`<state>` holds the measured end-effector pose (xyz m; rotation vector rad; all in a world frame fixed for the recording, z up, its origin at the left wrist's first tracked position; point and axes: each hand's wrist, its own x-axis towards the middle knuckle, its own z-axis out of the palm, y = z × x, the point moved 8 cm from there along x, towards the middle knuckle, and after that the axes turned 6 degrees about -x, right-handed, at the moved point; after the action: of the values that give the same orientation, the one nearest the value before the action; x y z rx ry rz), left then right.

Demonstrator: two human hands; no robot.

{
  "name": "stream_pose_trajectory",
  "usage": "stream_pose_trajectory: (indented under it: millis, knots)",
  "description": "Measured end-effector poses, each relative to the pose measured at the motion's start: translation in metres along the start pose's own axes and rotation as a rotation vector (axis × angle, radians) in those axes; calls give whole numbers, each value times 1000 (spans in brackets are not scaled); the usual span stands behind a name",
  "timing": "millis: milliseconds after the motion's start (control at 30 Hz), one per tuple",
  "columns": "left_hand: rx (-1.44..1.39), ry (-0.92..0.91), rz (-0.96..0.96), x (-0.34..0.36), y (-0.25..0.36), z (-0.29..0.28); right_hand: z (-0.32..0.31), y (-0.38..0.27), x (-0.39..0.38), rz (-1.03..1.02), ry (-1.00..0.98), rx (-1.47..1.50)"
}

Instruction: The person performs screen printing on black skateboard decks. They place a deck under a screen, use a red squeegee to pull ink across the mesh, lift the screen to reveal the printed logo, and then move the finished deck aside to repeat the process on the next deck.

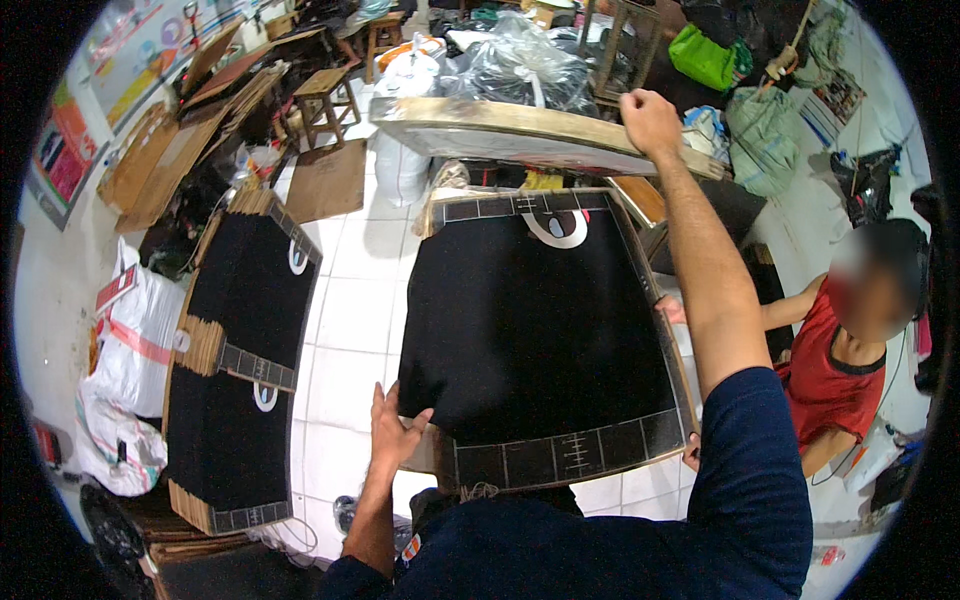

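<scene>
A wide panel with a black sheet on it (530, 320) lies in front of me, with a white oval eye-like print (556, 228) near its far edge and a ruled dark strip along the near edge. My left hand (400, 425) is at its near left corner, fingers spread, seemingly touching the edge. Beyond the panel, a long wooden frame (540, 125) is tilted up on its side. The fingers of my right hand (651, 123) are curled over the frame's top edge towards its right end.
At the right, a person in a red sleeveless top (835, 375) has both hands at the panel's right edge. Stacks of similar black panels (240, 265) stand left, beside white sacks (135, 350). Behind are a wooden stool (325, 100), plastic bags (520, 60) and cardboard (190, 130).
</scene>
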<state>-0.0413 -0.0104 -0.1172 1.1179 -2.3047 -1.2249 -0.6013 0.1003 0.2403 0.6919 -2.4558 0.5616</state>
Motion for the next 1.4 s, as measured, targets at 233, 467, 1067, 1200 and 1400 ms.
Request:
stream_pose_trajectory:
  millis: [233,467,1067,1200,1400]
  knots:
    - [-19,-10,309,74,147,41,-12,-8,-31,-47,88,101]
    - [-1354,-64,64,148,245,103,15,18,-151,-326,278,482]
    - [-1092,422,-825,91,-28,264,265,445,-581,903,-426,89]
    - [-1087,439,-788,90,-35,259,355,449,-758,1457,-1164,743]
    - [-1085,381,-816,88,-43,259,375,410,-819,1727,-939,1400]
